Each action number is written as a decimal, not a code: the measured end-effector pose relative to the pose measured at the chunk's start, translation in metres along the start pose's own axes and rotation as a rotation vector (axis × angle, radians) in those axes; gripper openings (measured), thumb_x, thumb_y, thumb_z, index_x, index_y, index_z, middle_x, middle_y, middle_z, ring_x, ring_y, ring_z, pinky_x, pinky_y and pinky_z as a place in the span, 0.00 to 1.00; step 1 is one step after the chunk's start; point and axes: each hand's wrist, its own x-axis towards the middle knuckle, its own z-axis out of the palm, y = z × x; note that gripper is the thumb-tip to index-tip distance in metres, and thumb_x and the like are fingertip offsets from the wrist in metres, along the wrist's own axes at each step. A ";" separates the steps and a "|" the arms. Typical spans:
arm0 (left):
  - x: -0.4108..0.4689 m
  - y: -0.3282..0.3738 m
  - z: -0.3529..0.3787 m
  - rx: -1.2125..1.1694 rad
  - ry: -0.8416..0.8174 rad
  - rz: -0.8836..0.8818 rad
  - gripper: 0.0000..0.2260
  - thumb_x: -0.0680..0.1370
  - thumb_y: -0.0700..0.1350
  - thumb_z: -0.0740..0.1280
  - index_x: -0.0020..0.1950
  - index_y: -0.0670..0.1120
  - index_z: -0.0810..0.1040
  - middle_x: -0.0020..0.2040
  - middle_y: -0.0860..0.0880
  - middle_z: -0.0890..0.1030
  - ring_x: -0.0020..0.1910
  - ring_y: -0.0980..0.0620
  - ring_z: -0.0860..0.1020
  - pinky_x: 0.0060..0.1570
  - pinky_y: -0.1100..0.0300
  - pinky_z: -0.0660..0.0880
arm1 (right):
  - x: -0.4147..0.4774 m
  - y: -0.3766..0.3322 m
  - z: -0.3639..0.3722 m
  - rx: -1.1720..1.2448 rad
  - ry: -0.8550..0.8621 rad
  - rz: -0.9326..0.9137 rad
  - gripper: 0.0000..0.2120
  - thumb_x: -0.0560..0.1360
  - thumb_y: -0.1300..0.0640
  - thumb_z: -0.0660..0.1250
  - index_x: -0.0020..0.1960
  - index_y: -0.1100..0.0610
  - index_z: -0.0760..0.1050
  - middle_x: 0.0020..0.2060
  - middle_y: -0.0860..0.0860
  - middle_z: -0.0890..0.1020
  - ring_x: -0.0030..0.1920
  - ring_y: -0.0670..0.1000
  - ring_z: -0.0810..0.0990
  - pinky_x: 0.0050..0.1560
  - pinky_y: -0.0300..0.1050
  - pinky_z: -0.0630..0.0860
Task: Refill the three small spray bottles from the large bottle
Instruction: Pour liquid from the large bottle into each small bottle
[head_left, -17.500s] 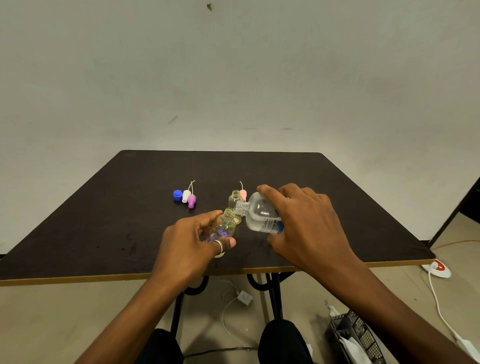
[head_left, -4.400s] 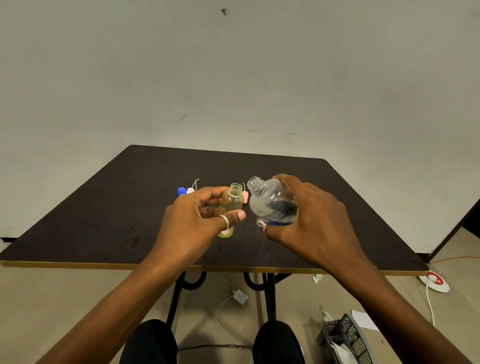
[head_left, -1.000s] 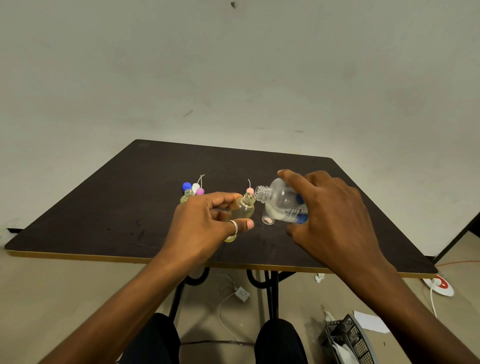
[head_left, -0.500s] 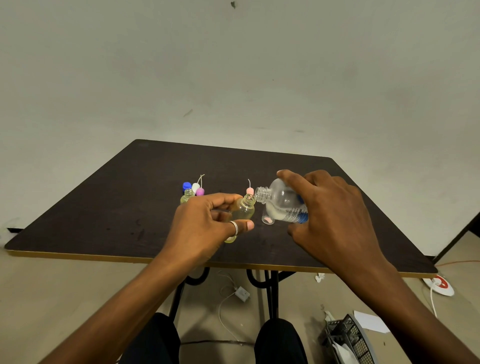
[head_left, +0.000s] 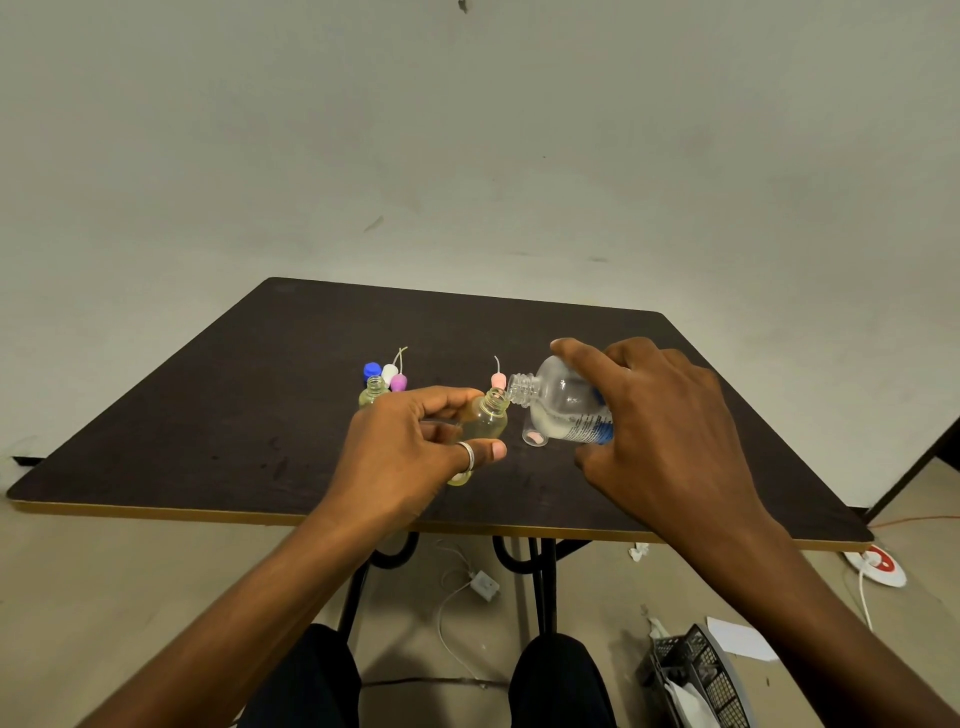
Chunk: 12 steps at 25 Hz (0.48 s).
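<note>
Bottle being filled: a small yellowish spray bottle (head_left: 485, 420), uncapped, tilted, held above the dark surface (head_left: 218, 415).
Left hand (head_left: 410, 457): grip pinching that bottle's body.
Right hand (head_left: 660, 431): grip wrapped round the large clear bottle (head_left: 563, 408), tipped nearly sideways, mouth touching the small neck.
Doing it well: probably keep both mouths aligned and tip slowly.
Label: blue and white, text too small to read.
Nearby: another open small bottle (head_left: 373, 392); pump tops (head_left: 393, 376) behind.
</note>
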 end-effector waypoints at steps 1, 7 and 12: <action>0.000 0.000 0.000 -0.001 -0.002 0.000 0.22 0.67 0.48 0.79 0.60 0.55 0.82 0.48 0.58 0.85 0.46 0.65 0.83 0.40 0.75 0.76 | 0.000 0.000 0.001 0.000 0.004 -0.002 0.41 0.62 0.51 0.79 0.71 0.44 0.65 0.58 0.54 0.78 0.57 0.58 0.76 0.58 0.59 0.74; 0.000 0.000 0.000 -0.001 -0.007 -0.009 0.22 0.67 0.48 0.79 0.60 0.54 0.82 0.47 0.57 0.86 0.45 0.65 0.83 0.39 0.75 0.76 | 0.000 0.001 0.002 -0.004 0.010 -0.006 0.41 0.62 0.51 0.80 0.71 0.45 0.66 0.58 0.55 0.78 0.57 0.59 0.76 0.57 0.59 0.74; 0.000 0.000 0.001 -0.001 -0.009 -0.012 0.22 0.67 0.48 0.79 0.60 0.55 0.82 0.47 0.58 0.86 0.46 0.65 0.83 0.39 0.76 0.75 | 0.000 0.000 0.000 0.000 0.003 -0.004 0.42 0.62 0.51 0.79 0.71 0.45 0.66 0.58 0.54 0.78 0.58 0.59 0.76 0.58 0.59 0.74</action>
